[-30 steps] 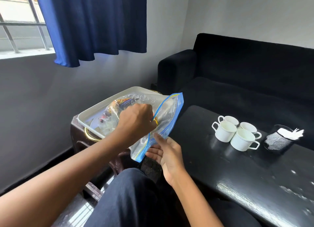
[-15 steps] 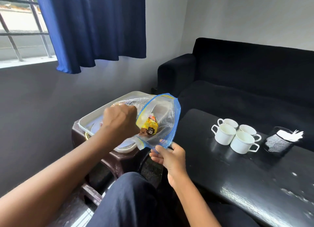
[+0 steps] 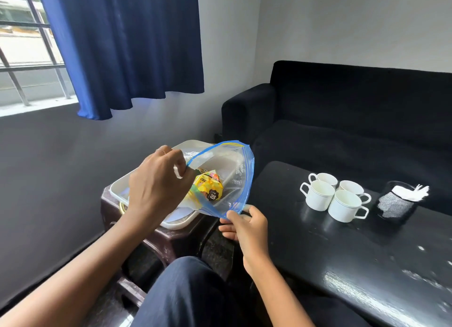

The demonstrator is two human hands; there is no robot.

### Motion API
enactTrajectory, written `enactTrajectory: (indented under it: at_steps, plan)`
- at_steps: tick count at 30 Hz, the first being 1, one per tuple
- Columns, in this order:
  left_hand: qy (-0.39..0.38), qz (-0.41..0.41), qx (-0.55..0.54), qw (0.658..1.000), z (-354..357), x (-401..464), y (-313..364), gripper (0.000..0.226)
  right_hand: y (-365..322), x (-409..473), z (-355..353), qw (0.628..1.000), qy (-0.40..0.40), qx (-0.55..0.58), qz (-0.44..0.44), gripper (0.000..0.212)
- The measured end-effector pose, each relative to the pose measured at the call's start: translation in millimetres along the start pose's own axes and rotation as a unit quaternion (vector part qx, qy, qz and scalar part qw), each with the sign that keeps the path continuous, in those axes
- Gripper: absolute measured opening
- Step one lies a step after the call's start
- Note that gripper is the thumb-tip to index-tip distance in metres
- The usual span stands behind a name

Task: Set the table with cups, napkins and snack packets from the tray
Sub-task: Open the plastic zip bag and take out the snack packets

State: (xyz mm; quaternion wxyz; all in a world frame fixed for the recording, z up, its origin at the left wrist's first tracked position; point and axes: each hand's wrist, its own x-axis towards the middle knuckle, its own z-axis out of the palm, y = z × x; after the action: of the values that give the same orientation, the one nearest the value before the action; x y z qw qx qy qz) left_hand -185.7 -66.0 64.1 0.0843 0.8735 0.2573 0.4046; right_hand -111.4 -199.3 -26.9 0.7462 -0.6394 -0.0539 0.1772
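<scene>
A clear zip bag [image 3: 234,175] with a blue seal hangs open above the white tray [image 3: 117,192]. My left hand [image 3: 156,187] pinches the left side of its mouth. My right hand [image 3: 242,224] pinches the lower right side, so the mouth gapes toward me. Inside lies a yellow snack packet [image 3: 209,188], with other packets partly hidden behind my left hand. Several white cups [image 3: 335,195] stand grouped on the black table [image 3: 330,253]. To their right, a black mesh holder [image 3: 396,205] contains white napkins [image 3: 413,192].
The tray rests on a dark brown stool [image 3: 156,243] left of the table. A black sofa [image 3: 342,121] runs behind the table. My knee [image 3: 186,295] in dark trousers is between stool and table. A blue curtain [image 3: 127,45] hangs by the window.
The bag was lifted off the tray and its seal pulled apart. My hands moved to opposite sides of the mouth, which is now wider, showing the yellow packet.
</scene>
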Motion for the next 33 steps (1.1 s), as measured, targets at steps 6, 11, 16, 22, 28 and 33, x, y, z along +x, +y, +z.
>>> enactTrajectory:
  at_steps: [6,11,16,22,28,33]
  plan:
    - [-0.080,-0.018,-0.137,0.987,11,7,-20,0.024,1,-1,-3,0.976,0.092,-0.156,-0.125,0.016]
    - [-0.165,-0.032,-0.227,0.959,13,7,-22,0.019,-4,-5,4,0.892,0.197,-0.254,-0.318,0.027]
    - [-0.130,-0.058,-0.261,0.955,14,9,-21,0.015,-15,-7,18,0.836,0.165,-0.305,-0.426,0.017]
    - [-0.111,-0.065,-0.251,0.959,19,11,-20,0.018,-44,16,46,0.880,0.006,-0.330,-0.342,0.023]
    - [-0.100,-0.070,-0.250,0.961,20,13,-21,0.023,-67,67,64,0.911,-0.093,-0.402,-0.014,0.083]
    - [-0.098,-0.077,-0.257,0.958,18,12,-18,0.023,-57,82,74,0.852,-0.142,-0.503,0.040,0.078]
